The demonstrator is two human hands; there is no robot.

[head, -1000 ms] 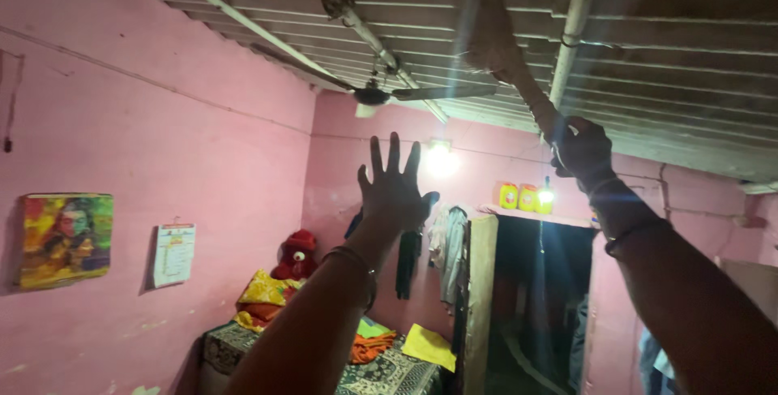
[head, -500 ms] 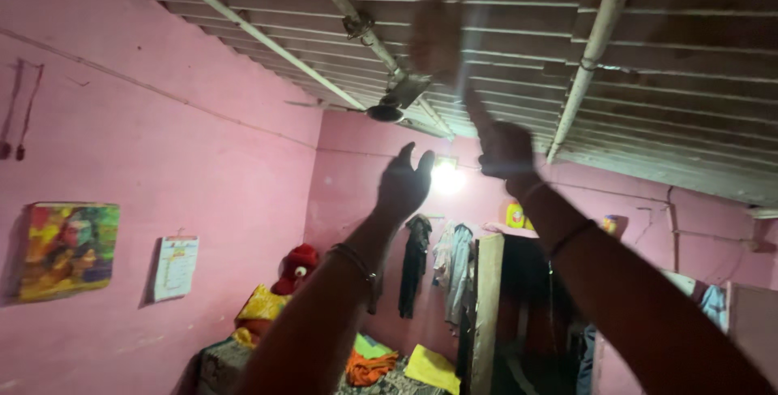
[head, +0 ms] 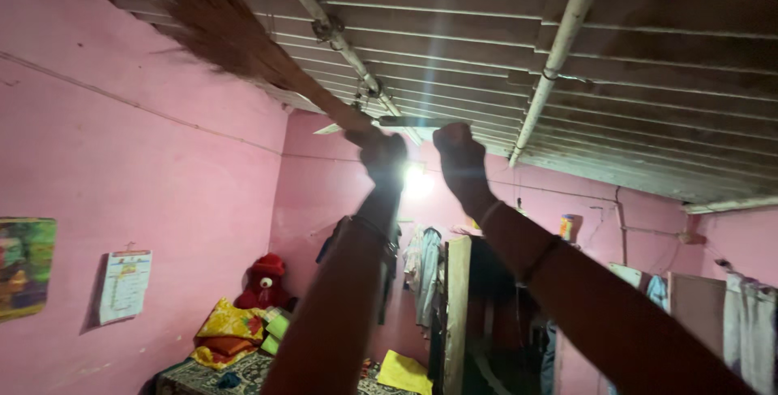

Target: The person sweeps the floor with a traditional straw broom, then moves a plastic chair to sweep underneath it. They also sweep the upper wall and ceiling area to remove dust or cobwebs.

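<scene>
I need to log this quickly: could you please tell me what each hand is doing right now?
Left hand: closed on the broom near its handle end.
Right hand: closed in a fist; whether it holds the broom cannot be told.

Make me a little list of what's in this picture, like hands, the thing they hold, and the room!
left hand: raised, gripping the broom's handle end
right hand: raised beside it, closed; what it grips cannot be told
broom: brown bristles up against the slatted ceiling
ceiling fan: just behind the hands
wall: pink, with a calendar
red teddy bear: sitting on the bed
</scene>
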